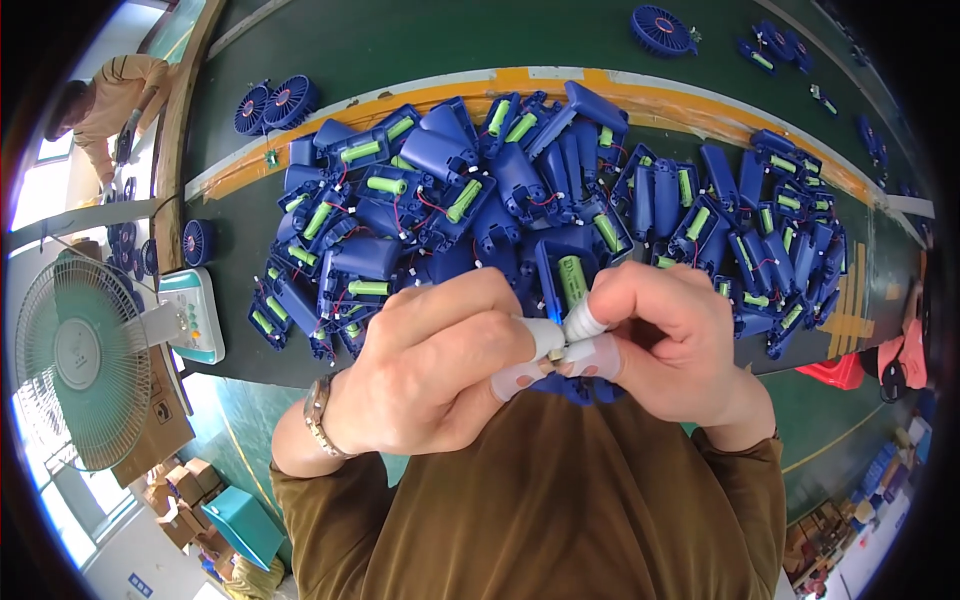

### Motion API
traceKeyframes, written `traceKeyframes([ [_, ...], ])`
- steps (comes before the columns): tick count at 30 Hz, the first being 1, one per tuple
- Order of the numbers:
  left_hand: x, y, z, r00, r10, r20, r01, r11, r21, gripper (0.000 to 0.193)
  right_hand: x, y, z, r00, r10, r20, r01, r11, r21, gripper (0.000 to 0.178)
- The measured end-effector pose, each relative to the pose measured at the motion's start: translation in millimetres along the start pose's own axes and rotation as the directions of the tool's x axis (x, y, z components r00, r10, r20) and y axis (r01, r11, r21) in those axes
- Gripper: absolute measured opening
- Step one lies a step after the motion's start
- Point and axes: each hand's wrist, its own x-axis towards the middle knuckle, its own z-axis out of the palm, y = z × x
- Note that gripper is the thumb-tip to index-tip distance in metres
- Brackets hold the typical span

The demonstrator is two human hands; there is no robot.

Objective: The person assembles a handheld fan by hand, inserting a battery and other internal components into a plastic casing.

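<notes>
My left hand [440, 360] and my right hand [665, 335] meet in front of my chest, thumbs and index fingers pinched together. White tape or finger covers wrap their tips. Between the fingertips is a small pale piece [556, 354], like a wire connector, mostly hidden. Just behind the fingers stands a blue plastic housing [546, 275] with a green cylindrical battery [572, 277] in it. Blue plastic [597, 392] also shows below my fingers; whether it belongs to that housing I cannot tell.
A heap of blue housings [435, 155] with green batteries and red wires spreads across the green bench [450, 40]. Round blue fan heads [291, 102] lie beyond the yellow tape strip [420, 95]. A desk fan [85, 350] stands left; another person [125, 95] works far left.
</notes>
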Motion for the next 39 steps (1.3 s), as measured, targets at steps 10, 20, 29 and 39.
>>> traceKeyframes([
  [10, 180, -87, -59, 0.986, -0.048, -0.161, 0.104, 0.926, 0.363, 0.016, 98, 152, -143, 0.887, 0.254, -0.384, -0.366, 0.895, -0.254, 0.057],
  [20, 491, -268, 98, 0.991, -0.032, 0.132, -0.106, 0.429, 0.897, 0.025, 69, 243, -272, 0.824, -0.063, -0.564, -0.24, 0.862, -0.447, 0.061],
  [29, 696, -324, 391, 0.977, -0.208, -0.054, 0.16, 0.538, 0.827, 0.053, -82, 271, -333, 0.607, 0.194, -0.771, -0.64, 0.694, -0.33, 0.049],
  [39, 562, -273, 297, 0.997, 0.001, 0.077, -0.035, 0.902, 0.43, 0.024, -161, 262, -300, 0.674, 0.113, -0.73, -0.552, 0.734, -0.396, 0.028],
])
